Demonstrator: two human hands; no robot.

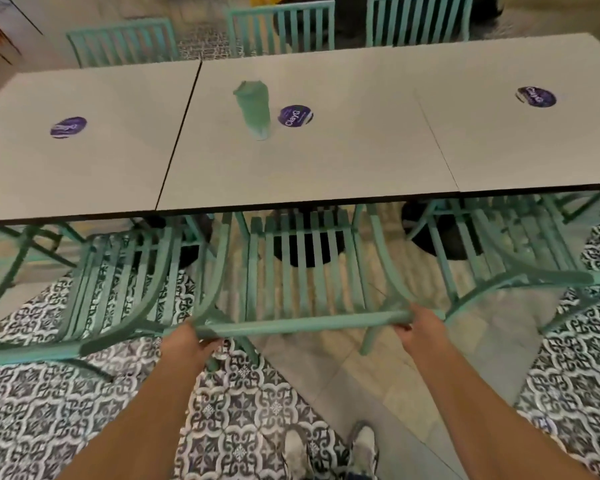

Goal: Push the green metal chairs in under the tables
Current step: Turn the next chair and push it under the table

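Patterned black-and-white floor tiles [49, 410] meet a band of plain beige tiles [326, 368] beneath a row of three pale grey tables [309, 161] pushed edge to edge. Each tabletop carries a round purple sticker [295, 115], and a green tumbler [253, 109] stands on the middle table just beside its sticker.

On the near side, the middle green chair [302, 271] sits with the front of its slatted seat under the table edge and its back toward the person. The left hand [187, 344] has its fingers curled round the left end of the chair's top rail [291, 325], and the right hand [420, 323] grips the right end the same way (both forearms reach forward from the bottom of the view).

A neighbouring chair [125, 271] stands to the left and another [499, 247] to the right, both partly under the tables. Three more chair backs [281, 29] show along the far side. Two pale sneakers [329, 452] stand on the tiles below.
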